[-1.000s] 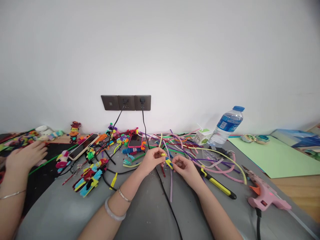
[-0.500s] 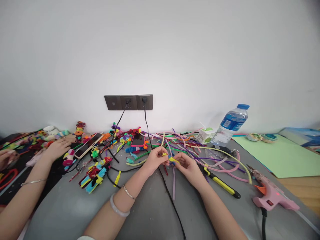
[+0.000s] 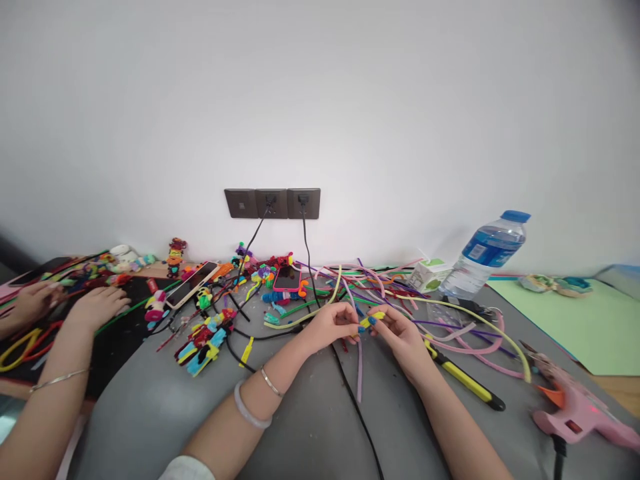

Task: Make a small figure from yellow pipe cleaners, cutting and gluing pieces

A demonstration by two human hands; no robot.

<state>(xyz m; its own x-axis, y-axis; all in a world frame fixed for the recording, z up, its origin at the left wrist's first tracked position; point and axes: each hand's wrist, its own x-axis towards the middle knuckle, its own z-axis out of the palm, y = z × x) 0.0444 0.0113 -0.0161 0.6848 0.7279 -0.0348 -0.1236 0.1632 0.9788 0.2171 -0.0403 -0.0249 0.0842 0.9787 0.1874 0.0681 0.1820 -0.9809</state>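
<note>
My left hand (image 3: pixel 336 325) pinches one end of a short, fuzzy yellow pipe cleaner piece (image 3: pixel 371 321) between thumb and finger. On its other end, the fingertips of my right hand (image 3: pixel 399 335) are closed. The piece spans the small gap between my hands, above the grey table; its exact shape is partly hidden by my fingers. Below my left hand, a lilac pipe cleaner (image 3: pixel 359 377) lies on the table. Beside my right forearm are yellow-and-black handled pliers (image 3: pixel 465 380).
Loose pipe cleaners (image 3: pixel 450 303), a tilted water bottle (image 3: pixel 486 253), and a pink glue gun (image 3: pixel 575 410) are to the right. A black cord (image 3: pixel 350 387) crosses the table. Fuzzy figures (image 3: pixel 203 343) and a phone (image 3: pixel 192 285) lie left, near another person's hands (image 3: pixel 97 308).
The view has swung left, so the scene sits further right. My fingers have shifted on the yellow piece, which now shows between both hands. The other person's hands have moved.
</note>
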